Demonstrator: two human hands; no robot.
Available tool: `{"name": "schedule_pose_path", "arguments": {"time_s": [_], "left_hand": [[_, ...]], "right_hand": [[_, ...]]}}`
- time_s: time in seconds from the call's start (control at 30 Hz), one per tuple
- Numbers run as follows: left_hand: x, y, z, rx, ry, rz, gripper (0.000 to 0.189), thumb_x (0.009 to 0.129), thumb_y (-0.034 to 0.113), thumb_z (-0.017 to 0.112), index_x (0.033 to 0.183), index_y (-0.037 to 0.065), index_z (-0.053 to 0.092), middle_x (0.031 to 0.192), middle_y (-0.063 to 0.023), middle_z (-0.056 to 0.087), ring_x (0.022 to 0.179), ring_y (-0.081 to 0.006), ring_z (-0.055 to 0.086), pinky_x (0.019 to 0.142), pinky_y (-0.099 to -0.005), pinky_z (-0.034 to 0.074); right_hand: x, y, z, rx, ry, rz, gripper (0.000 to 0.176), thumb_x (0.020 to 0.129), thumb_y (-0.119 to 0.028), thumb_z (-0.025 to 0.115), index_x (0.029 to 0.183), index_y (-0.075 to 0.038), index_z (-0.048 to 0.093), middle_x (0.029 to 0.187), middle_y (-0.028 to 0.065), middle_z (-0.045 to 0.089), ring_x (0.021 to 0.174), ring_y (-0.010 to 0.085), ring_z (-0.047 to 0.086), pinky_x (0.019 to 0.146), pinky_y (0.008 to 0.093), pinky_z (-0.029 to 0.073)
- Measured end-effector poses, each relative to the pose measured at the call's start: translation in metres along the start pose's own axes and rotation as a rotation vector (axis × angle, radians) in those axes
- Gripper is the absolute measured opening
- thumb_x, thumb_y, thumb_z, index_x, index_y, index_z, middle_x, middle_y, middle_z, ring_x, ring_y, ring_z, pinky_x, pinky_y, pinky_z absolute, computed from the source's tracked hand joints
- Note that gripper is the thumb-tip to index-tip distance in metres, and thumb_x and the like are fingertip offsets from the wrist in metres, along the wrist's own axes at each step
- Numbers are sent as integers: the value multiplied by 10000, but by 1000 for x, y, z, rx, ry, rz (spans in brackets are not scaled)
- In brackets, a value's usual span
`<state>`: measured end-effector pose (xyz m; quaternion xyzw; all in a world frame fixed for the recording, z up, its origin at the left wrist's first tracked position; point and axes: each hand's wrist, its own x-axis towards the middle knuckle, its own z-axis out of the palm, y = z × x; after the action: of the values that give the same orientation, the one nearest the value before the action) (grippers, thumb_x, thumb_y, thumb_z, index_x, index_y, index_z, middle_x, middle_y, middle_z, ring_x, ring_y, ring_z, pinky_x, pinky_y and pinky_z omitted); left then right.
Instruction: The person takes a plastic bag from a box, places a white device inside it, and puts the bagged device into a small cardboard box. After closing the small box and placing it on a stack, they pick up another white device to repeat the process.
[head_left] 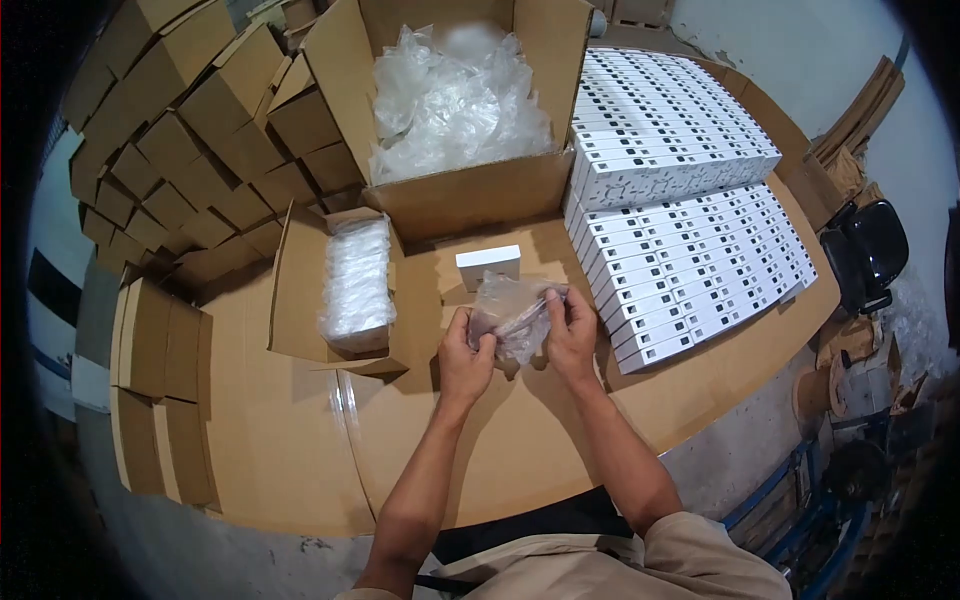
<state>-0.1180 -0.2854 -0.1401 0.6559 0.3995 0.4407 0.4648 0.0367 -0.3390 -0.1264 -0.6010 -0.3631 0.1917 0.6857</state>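
Between both hands, above the cardboard-covered table, is a crumpled clear plastic bag [518, 308]. My left hand [468, 360] pinches the bag's left side with thumb and fingers. At its upper right edge, my right hand [573, 342] grips the same bag. Just behind the bag a small white box [488, 260] stands upright on the table, its lower part partly hidden by the plastic. To the left, an open carton [297, 290] holds a row of plastic-wrapped packs [358, 275].
A large open carton [480, 200] full of loose clear bags [455, 105] stands at the back. On the right are stacked rows of white boxes [690, 270] with dark square marks. Many brown cartons [190, 150] pile up at the left; a black chair [868, 250] stands right.
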Motion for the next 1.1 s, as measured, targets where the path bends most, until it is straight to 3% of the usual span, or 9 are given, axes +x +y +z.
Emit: {"name": "schedule_pose_path", "arguments": {"time_s": [0.17, 0.27, 0.37, 0.47, 0.57, 0.73, 0.87, 1.07, 1.1], "left_hand": [[1, 17, -11, -89, -151, -283, 122, 880, -60, 527, 977, 3, 565, 821, -39, 649, 704, -96, 623, 637, -267, 523], [1, 12, -12, -2, -202, -198, 112, 881, -74, 511, 948, 8, 550, 754, -31, 633, 592, -104, 601, 546, -260, 510], [2, 18, -18, -53, -197, -288, 111, 880, -22, 548, 981, -17, 594, 820, -85, 705, 693, -131, 677, 658, -296, 557], [4, 14, -16, -231, -18, -24, 133, 940, 46, 580, 1043, -22, 630, 873, -44, 696, 767, -98, 644, 722, -249, 525], [4, 15, -16, -347, -85, -227, 213, 1020, 178, 620, 1092, -19, 655, 929, -6, 676, 825, -69, 587, 746, -213, 474], [4, 9, -10, -429, -35, -282, 262, 1036, 291, 679, 1026, 31, 650, 872, 37, 604, 776, -49, 505, 672, -220, 422], [4, 10, -6, -301, 179, -129, 267, 1032, 265, 693, 912, 59, 572, 803, 59, 505, 740, -46, 442, 647, -228, 393], [8, 17, -11, -241, 277, -30, 243, 1057, 232, 647, 940, 59, 525, 814, 47, 470, 733, -56, 415, 650, -240, 393], [9, 17, -13, -225, 272, -18, 230, 1060, 228, 641, 953, 61, 523, 827, 44, 471, 738, -55, 416, 650, -240, 392]], "right_hand": [[3, -2, 3, -14, 89, 12, 298, 1106, -226, 515, 975, 24, 609, 830, 41, 601, 798, 116, 520, 716, 299, 449], [4, 0, 2, -127, 161, -3, 303, 1118, -240, 480, 974, 9, 573, 812, 62, 561, 784, 146, 499, 716, 310, 436], [5, -5, 3, -181, 187, -74, 271, 1116, -216, 479, 984, 1, 572, 790, 74, 551, 752, 155, 512, 691, 325, 443], [8, -7, 2, -200, 100, -200, 215, 1105, -171, 493, 994, -7, 576, 727, 75, 552, 660, 160, 534, 619, 337, 452], [0, -18, 5, -190, -61, -237, 169, 1092, -136, 513, 1000, -12, 581, 666, 94, 560, 561, 180, 557, 547, 341, 451], [-11, -18, 13, -205, -233, -203, 171, 1087, -140, 524, 992, -13, 587, 641, 144, 563, 536, 229, 608, 527, 351, 461], [-9, -14, 12, -226, -193, -193, 269, 1103, -197, 506, 928, -6, 577, 617, 130, 550, 521, 207, 576, 519, 356, 450], [-4, -11, 16, -208, -24, -186, 324, 1105, -196, 498, 853, 0, 551, 594, 84, 580, 531, 155, 570, 516, 348, 448], [-4, -11, 13, -161, -35, -69, 288, 1101, -189, 508, 890, 1, 555, 665, 68, 591, 598, 135, 573, 552, 324, 456]]}}
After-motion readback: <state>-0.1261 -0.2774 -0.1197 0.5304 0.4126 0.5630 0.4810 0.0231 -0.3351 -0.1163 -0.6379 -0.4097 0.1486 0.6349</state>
